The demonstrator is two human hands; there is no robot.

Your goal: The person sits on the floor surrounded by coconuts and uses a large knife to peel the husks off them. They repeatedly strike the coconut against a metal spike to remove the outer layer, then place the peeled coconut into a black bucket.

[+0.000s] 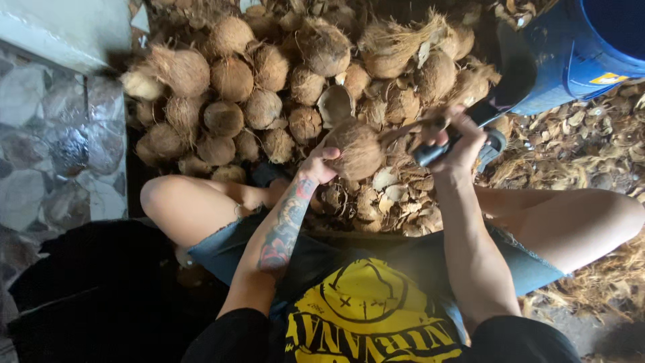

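Where the husked coconut (356,149) sits at the centre of the frame, note that it is held off the ground, just above the litter of shell fragments (386,195) between your knees. Your left hand (321,163) cups the nut from its lower left side, fingers curled against the fibrous brown surface. Your right hand (457,141), to the right of the nut, is closed tight around the dark handle of a blade tool (440,149); its working end points toward the nut, though blur keeps you from telling whether it touches.

Beyond the nut, a pile of coconuts (269,87) fills the upper centre and upper left of the frame, most still covered in coarse fibre. A blue plastic drum (584,54) occupies the upper right corner. Dry husk scraps (591,141) cover the ground along the right side. A stone-patterned wall (54,148) stands at the left edge. Your legs are folded outward at either side.
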